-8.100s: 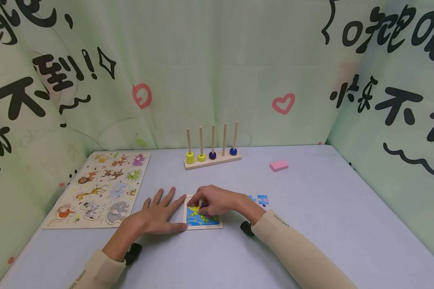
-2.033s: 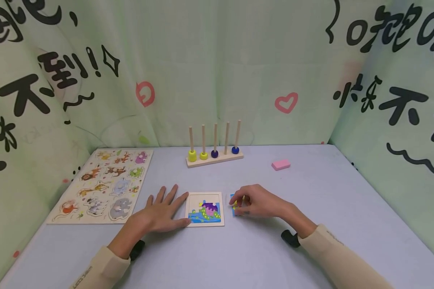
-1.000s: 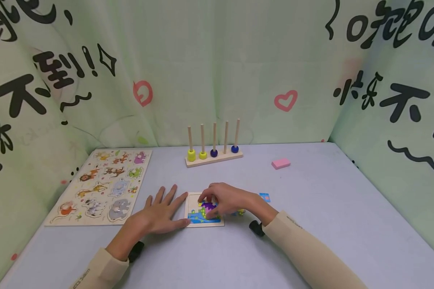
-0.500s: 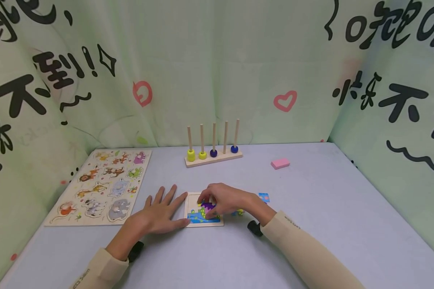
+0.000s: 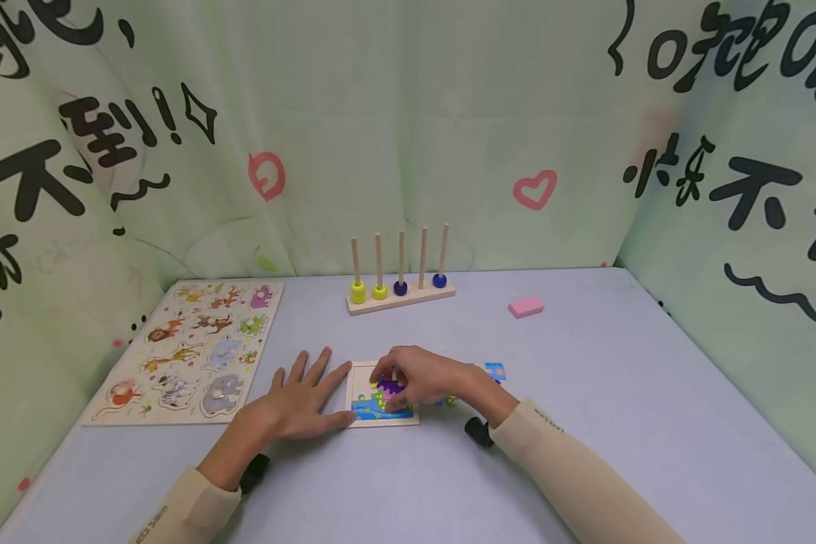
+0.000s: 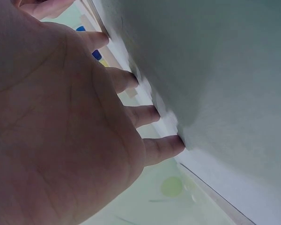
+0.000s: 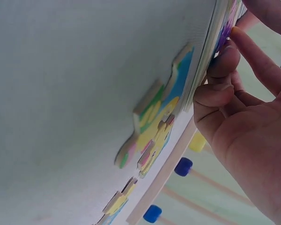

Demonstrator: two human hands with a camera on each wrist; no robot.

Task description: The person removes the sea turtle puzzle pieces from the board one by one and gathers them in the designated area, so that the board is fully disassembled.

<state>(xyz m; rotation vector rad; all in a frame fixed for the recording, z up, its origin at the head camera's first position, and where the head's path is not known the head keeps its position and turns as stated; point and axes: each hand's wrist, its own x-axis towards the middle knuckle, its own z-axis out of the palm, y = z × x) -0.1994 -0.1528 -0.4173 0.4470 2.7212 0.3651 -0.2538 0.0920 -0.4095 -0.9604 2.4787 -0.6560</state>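
A small jigsaw puzzle in a wooden frame (image 5: 384, 424) lies at mid-table, with blue, green and purple pieces along its lower part. My left hand (image 5: 289, 408) is spread flat beside it, index fingertip and thumb touching the frame's left edge. Over the puzzle, my right hand (image 5: 421, 375) bends its thumb and fingers down, pinching a puzzle piece that the fingers mostly hide. In the right wrist view the thumb reaches the purple area while other fingers curl. Loose puzzle pieces (image 7: 161, 108) lie right of the frame, partly covered by the right forearm in the head view.
At the left lies a large animal peg board (image 5: 197, 347). A wooden bead stand (image 5: 401, 301) with upright pegs and yellow and dark blue beads stands at the back. A pink block (image 5: 526, 307) rests back right. Printed curtains enclose the table (image 5: 619, 453).
Two seconds ago my right hand was at the loose pieces right of the frame; it has moved left over the puzzle and stayed there. My left hand has kept its place.
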